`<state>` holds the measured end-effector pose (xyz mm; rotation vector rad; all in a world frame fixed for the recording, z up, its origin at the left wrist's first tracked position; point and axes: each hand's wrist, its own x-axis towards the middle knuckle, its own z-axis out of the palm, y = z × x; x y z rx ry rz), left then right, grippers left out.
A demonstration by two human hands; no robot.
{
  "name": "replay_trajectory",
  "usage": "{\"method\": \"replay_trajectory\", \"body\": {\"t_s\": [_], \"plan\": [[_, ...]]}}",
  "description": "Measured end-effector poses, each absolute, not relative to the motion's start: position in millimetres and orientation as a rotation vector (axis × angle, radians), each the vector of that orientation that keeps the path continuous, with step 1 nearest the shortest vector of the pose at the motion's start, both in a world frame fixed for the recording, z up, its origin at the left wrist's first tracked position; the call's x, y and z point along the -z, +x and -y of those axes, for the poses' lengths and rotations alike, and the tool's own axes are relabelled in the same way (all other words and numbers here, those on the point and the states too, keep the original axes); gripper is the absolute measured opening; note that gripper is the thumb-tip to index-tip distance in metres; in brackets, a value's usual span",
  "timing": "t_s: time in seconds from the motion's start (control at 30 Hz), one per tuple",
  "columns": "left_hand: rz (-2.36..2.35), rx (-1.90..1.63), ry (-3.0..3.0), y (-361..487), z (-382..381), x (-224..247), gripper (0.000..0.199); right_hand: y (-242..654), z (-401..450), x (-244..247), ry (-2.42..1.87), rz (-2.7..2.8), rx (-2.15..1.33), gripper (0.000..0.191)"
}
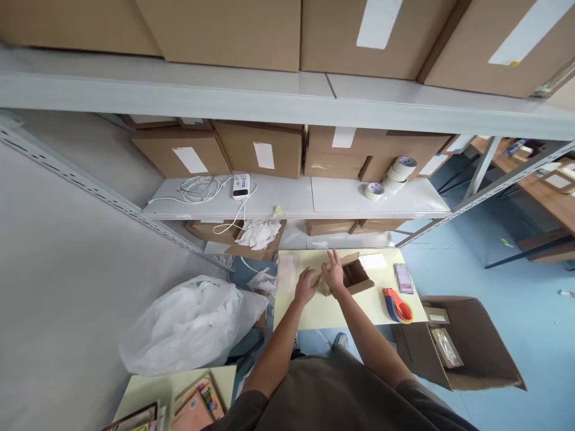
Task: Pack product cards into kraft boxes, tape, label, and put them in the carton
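Note:
A small brown cardboard box (pixel 366 284) lies on the pale yellow table, its right end open and its dark inside showing. My right hand (pixel 332 273) rests against the left end of this box, fingers apart. Just left of it, my left hand (pixel 306 287) is held with its fingers curved and apart, close to the box's left end. Whether the left fingertips touch the box is hard to see. A red, blue and yellow tape dispenser (pixel 398 306) lies right of the box. Beyond it is a blurred purple item (pixel 403 278), and white paper (pixel 372 261) lies behind the box.
Large cartons (pixel 233 30) fill the shelf above. Tape rolls (pixel 395 173), a white power strip (pixel 241 186) and cables sit on the middle shelf. A big open carton (pixel 485 341) stands right, a white plastic bag (pixel 193 326) left. Books (pixel 200 407) lie on a lower-left table.

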<state>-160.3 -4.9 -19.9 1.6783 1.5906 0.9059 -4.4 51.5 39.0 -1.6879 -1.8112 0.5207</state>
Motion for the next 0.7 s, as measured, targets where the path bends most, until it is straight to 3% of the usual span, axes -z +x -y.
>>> {"method": "replay_trajectory", "body": {"t_s": [0.13,0.43,0.63,0.7], "plan": [[-1.763,-0.859,1.552,-205.9,-5.3,39.3,0.043,-59.8,-60.1,-8.5,-1.624,1.918,-0.846,0.06],[-1.958,-0.588,0.997,-287.4,-20.3,96.7,0.074,-117.1,-65.0,94.7,-2.06,1.957,-1.205,0.07],[-1.892,-0.515,0.916,-308.9,-22.1,106.0,0.034,-158.7,-44.1,127.9,-1.898,1.948,-1.193,0.066],[-1.926,-0.502,0.917,-306.4,-17.0,99.2,0.033,-167.9,-38.8,129.5,-1.878,1.846,-1.174,0.058]]}}
